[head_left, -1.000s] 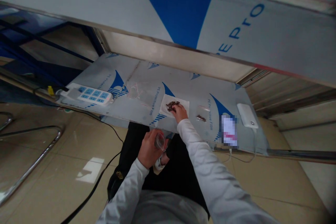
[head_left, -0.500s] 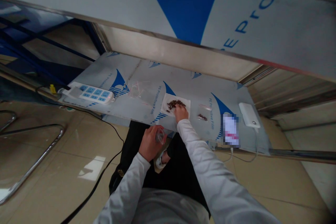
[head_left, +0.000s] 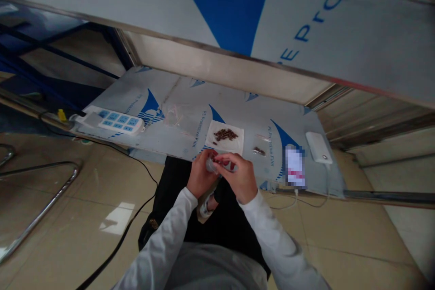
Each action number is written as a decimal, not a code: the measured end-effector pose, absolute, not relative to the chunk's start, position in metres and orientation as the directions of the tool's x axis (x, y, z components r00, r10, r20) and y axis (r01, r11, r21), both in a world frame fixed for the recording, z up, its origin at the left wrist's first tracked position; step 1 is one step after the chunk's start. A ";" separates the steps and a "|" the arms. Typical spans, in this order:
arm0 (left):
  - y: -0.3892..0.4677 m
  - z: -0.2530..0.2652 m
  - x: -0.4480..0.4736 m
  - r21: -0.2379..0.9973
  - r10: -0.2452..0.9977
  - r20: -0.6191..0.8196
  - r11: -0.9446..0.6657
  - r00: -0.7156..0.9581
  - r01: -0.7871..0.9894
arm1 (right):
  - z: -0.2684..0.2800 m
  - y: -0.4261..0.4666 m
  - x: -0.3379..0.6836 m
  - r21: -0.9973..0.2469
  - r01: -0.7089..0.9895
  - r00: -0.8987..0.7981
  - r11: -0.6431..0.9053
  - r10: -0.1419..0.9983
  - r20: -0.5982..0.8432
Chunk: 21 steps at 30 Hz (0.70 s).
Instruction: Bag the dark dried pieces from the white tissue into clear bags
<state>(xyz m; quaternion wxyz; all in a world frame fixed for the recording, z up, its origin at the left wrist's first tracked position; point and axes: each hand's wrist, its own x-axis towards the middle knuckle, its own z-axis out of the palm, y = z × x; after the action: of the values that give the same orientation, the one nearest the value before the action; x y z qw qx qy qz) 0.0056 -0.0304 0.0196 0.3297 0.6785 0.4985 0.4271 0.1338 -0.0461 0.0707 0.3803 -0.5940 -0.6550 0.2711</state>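
Note:
In front of my lap, at the near edge of the table, my left hand [head_left: 200,176] is closed round a small clear plastic bag [head_left: 211,166]. My right hand [head_left: 242,177] reaches in from the right, its fingertips pinched at the bag's mouth. Small dark brown bits show at those fingertips; exactly how many cannot be made out. Just beyond both hands lies a white paper napkin [head_left: 234,147] bearing a loose pile of small brown elongated pieces [head_left: 225,134]. Right of it rests another small clear bag with brown pieces [head_left: 259,151] inside.
Several clear bags [head_left: 175,116] lie left of the napkin. A white power strip [head_left: 120,121] sits further left on the film-covered table [head_left: 227,99]. To the right are a blurred phone [head_left: 295,167] and a white power bank [head_left: 318,147] with cables. A shelf panel [head_left: 136,0] overhangs the back.
My right hand has left the pile on the napkin and come back towards me to the bag in my left hand. The bag has risen slightly. The view has shifted a little.

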 end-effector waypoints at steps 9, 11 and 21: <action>-0.047 0.022 0.008 0.902 0.960 0.258 -0.280 0.110 0.328 | 0.073 -0.059 0.128 -0.716 0.643 -0.128 0.273 0.959 0.252; -0.047 0.021 0.005 0.906 0.963 0.260 -0.270 0.076 0.325 | 0.070 -0.059 0.124 -0.713 0.610 -0.184 0.344 0.938 0.295; -0.044 0.006 -0.015 0.898 0.975 0.209 -0.164 -0.069 0.409 | -0.022 0.038 0.143 -0.620 0.784 0.066 0.031 0.989 0.133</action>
<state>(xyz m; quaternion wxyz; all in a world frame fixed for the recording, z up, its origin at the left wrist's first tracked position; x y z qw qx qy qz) -0.0149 -0.0442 0.0063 0.3080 0.6087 0.5685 0.4598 0.1432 0.0378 -0.0216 0.2848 -0.6723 -0.6591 0.1802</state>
